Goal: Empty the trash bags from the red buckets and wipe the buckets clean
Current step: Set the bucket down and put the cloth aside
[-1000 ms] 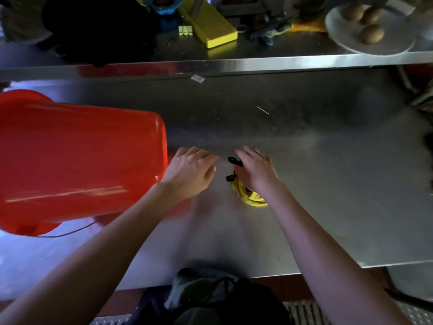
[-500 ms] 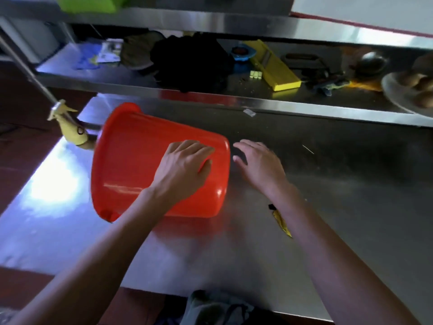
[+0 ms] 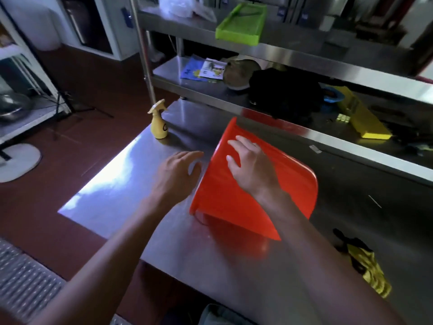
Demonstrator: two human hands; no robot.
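Note:
A red bucket lies on its side on the steel table, its mouth facing left and away. My right hand rests flat on the bucket's upper wall near the rim, fingers straight. My left hand hovers just left of the rim over the table, fingers relaxed and holding nothing. A yellow cloth with black trim lies on the table to the right, behind my right forearm. No trash bag is visible; the bucket's inside is hidden.
A yellow spray bottle stands at the table's far left corner. A steel shelf behind the table holds a black bundle, papers and a yellow box. A green tray sits higher up. The table's left edge drops to red floor.
The view swung left. My left hand came off the bucket and now hovers by its rim; my right hand moved from the table onto the bucket's wall. The cloth lies released.

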